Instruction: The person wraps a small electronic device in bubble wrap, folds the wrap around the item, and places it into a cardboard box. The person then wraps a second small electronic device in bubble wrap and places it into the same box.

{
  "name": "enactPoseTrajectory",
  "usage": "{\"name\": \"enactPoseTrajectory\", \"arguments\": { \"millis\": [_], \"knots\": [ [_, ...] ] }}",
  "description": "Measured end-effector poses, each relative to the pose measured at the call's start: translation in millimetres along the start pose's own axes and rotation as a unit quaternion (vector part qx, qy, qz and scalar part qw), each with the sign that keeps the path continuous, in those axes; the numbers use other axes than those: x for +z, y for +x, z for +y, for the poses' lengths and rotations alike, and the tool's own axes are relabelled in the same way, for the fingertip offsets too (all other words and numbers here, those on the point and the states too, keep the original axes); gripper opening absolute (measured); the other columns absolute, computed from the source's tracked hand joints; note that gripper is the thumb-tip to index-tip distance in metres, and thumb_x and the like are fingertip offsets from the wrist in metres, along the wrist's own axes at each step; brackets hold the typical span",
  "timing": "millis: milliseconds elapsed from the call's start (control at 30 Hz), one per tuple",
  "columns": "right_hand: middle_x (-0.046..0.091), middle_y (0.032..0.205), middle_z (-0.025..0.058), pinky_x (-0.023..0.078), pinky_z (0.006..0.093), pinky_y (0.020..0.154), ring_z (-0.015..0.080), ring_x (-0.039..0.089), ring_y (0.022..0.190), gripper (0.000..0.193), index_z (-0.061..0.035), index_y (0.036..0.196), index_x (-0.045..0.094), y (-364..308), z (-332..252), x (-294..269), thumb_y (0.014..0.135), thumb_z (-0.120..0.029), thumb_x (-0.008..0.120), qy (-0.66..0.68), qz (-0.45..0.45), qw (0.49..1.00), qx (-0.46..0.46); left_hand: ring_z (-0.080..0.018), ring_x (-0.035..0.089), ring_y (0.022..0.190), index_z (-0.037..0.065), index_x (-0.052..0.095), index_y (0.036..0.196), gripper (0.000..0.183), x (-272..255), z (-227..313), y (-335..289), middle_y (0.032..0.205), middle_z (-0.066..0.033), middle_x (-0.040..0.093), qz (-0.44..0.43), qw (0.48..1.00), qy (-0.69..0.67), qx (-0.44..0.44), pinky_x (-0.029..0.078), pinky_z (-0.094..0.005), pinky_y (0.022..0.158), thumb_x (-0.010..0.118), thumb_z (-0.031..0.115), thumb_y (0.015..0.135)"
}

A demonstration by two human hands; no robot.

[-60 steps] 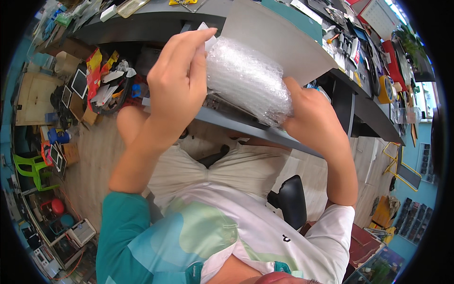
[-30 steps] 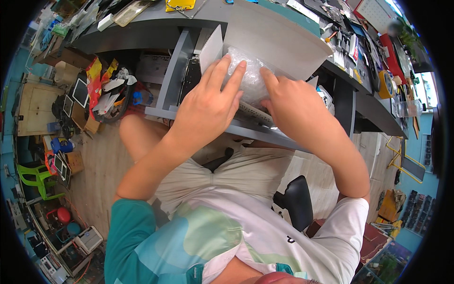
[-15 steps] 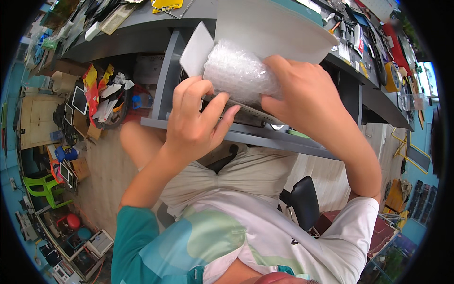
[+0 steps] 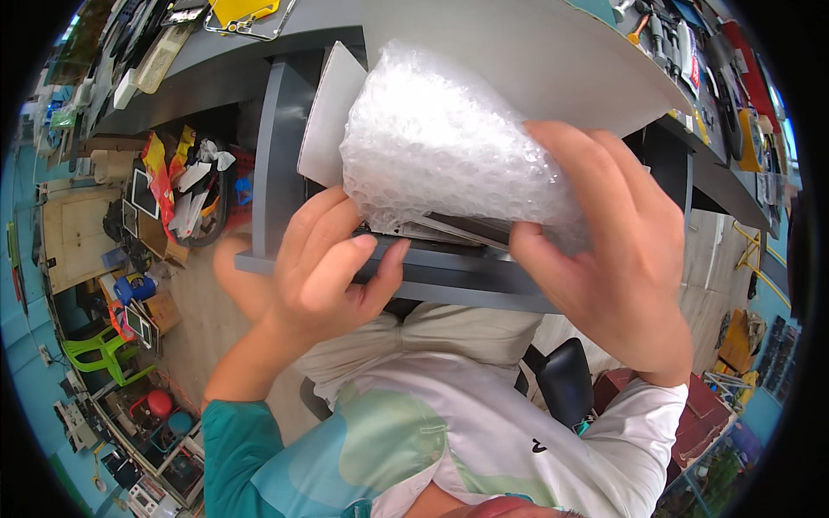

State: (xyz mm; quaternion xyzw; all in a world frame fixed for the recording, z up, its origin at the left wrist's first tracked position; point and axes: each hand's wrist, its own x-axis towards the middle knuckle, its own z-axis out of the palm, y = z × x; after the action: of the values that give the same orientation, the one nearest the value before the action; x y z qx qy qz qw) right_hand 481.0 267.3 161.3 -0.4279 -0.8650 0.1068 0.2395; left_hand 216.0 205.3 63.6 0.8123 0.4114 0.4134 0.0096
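A bubble-wrapped bundle (image 4: pixel 449 142) lies tilted across an open white cardboard box (image 4: pixel 331 121) over the open grey drawer. My right hand (image 4: pixel 609 224) grips the bundle's right end, thumb below and fingers over the top. What the wrap encloses cannot be made out. My left hand (image 4: pixel 332 263) is at the bundle's lower left corner, its upper fingertips against the wrap and box side. Its thumb and index finger stand apart with nothing between them. The raised box lid (image 4: pixel 518 60) leans behind the bundle.
The drawer front (image 4: pixel 414 281) crosses just above my lap, with dark flat things inside. Tools (image 4: pixel 669 39) crowd the desk at the far right. A yellow item (image 4: pixel 242 13) sits at the far left, and a full waste bin (image 4: pixel 203 190) stands beside the drawer.
The bundle has come up closer and looks larger, lifted by my right hand. My left thumb and index finger have moved away from the box's front edge. The view has shifted slightly.
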Motion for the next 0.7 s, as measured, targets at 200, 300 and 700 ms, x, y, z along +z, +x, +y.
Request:
{"name": "enactPoseTrajectory", "arguments": {
  "millis": [200, 300, 700],
  "knots": [
    [0.073, 0.102, 0.0118, 0.055, 0.0285, 0.079, 0.0215, 0.071, 0.089, 0.049, 0.0003, 0.120, 0.069, 8.4, 15.8, -3.6, 0.072, 0.000, 0.077, 0.044, 0.063, 0.997, 0.003, -0.0400, 0.065, 0.107, -0.005, 0.071, 0.107, 0.035, -6.5, 8.9, 21.1, 0.114, -0.0197, 0.066, -0.091, 0.993, 0.065, -0.023, 0.056, -0.0461, 0.091, 0.084, 0.006, 0.076],
    [0.073, 0.102, 0.0092, 0.055, 0.0266, 0.082, 0.0159, 0.070, 0.091, 0.049, 0.0013, 0.122, 0.069, 8.7, 13.6, -4.3, 0.074, 0.000, 0.077, 0.064, 0.069, 0.993, 0.065, -0.0389, 0.065, 0.106, -0.005, 0.074, 0.110, 0.037, -6.2, 9.3, 26.7, 0.116, -0.0180, 0.064, -0.118, 0.989, 0.089, -0.028, 0.055, -0.0455, 0.092, 0.082, 0.009, 0.076],
    [0.071, 0.103, 0.0153, 0.057, 0.0406, 0.074, 0.0361, 0.070, 0.085, 0.053, -0.0018, 0.118, 0.069, 14.4, 10.4, -16.9, 0.066, -0.008, 0.079, 0.032, -0.094, 0.995, -0.020, -0.0374, 0.064, 0.101, 0.002, 0.068, 0.112, 0.041, 1.5, 1.8, 9.7, 0.114, -0.0201, 0.061, 0.019, 0.999, -0.016, -0.032, 0.054, -0.0544, 0.100, 0.086, 0.007, 0.076]
  ]
}}
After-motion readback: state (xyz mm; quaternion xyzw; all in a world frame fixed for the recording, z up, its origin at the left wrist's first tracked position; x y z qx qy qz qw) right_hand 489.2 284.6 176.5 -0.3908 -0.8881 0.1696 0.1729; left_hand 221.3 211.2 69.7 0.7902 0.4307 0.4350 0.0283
